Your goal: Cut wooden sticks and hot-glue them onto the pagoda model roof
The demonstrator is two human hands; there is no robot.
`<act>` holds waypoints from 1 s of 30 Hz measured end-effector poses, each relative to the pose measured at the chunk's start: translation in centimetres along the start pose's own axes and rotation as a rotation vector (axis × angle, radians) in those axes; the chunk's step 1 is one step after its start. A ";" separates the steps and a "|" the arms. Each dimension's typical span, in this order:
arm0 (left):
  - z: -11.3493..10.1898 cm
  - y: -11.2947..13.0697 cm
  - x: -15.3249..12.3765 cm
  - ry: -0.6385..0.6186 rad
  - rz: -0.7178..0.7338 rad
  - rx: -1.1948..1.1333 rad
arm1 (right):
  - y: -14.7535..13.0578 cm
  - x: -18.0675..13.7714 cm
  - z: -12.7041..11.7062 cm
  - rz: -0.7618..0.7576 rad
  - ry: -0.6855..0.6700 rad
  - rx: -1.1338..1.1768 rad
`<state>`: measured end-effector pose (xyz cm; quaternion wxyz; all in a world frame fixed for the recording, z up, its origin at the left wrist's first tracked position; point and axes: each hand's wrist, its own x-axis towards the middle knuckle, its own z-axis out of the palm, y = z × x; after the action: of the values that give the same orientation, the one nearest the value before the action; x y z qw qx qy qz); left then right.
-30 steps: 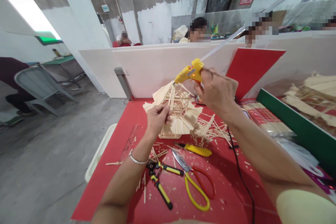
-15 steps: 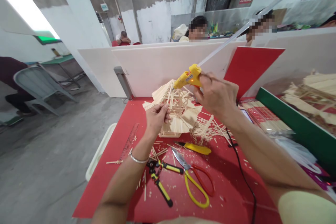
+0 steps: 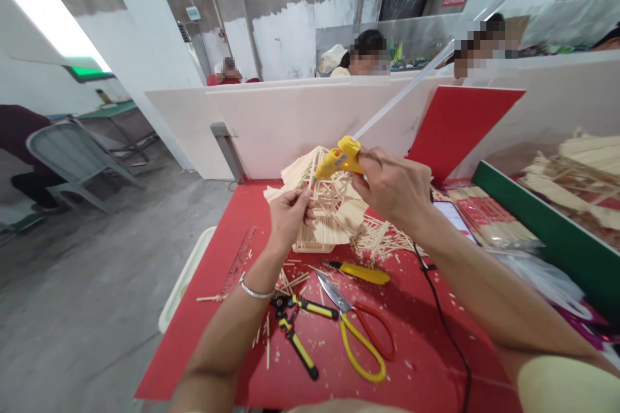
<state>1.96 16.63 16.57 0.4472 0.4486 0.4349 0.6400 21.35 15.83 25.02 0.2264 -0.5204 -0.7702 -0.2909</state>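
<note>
My right hand (image 3: 394, 182) is closed around the handle of a yellow hot glue gun (image 3: 339, 158), with a long clear glue stick (image 3: 407, 90) rising from its back. The nozzle points down and left, close to the fingertips of my left hand (image 3: 290, 211). Those fingers pinch a thin wooden stick (image 3: 311, 179) at the front of a small stick-built house model (image 3: 332, 229). The model has layered, slanted roofs of pale sticks and an open frame on its right side. Whether the nozzle touches the stick I cannot tell.
On the red table (image 3: 194, 361) lie a yellow utility knife (image 3: 365, 273), scissors (image 3: 358, 329), wire strippers (image 3: 298, 329) and a clear ruler (image 3: 239, 261). Loose sticks (image 3: 387, 239) pile right of the model. A black cord (image 3: 443, 316) runs along the right. People sit behind the white partition (image 3: 290, 113).
My right hand has brought the glue gun slightly down and left, so its nozzle sits lower, nearer my left fingertips. My left hand stays almost in place, still pinching the stick.
</note>
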 end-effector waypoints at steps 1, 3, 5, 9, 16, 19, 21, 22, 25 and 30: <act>0.0 0.0 0.0 -0.001 -0.001 -0.001 | 0.0 0.0 0.0 -0.001 -0.001 0.001; 0.0 0.0 0.0 -0.005 -0.005 -0.006 | 0.1 -0.1 0.0 -0.009 0.001 0.001; 0.0 -0.1 0.1 -0.011 -0.011 -0.014 | 0.1 -0.1 0.1 -0.014 0.010 -0.002; 0.0 -0.3 0.2 -0.018 -0.014 -0.023 | 0.1 -0.1 0.1 -0.004 0.018 -0.009; 0.1 -0.3 0.2 -0.029 -0.032 -0.040 | 0.2 0.0 0.1 0.022 0.016 -0.036; 0.2 -0.2 0.3 -0.030 -0.040 -0.042 | 0.3 0.0 0.2 0.032 0.025 -0.021; 0.1 -0.2 0.3 -0.040 -0.051 -0.036 | 0.5 -0.1 0.3 0.055 0.038 -0.012; 0.1 -0.2 0.4 -0.046 -0.057 -0.034 | 0.6 -0.1 0.3 0.069 0.046 -0.012; 0.0 -0.2 0.6 -0.059 -0.069 -0.033 | 0.9 0.0 0.1 0.102 0.077 -0.025; -0.1 -0.2 0.8 -0.079 -0.096 -0.043 | 1.0 0.6 -0.4 0.130 0.107 -0.028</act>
<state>1.73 17.44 16.55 0.5037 0.4426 0.4241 0.6087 22.05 16.25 25.88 0.2782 -0.5561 -0.7175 -0.3139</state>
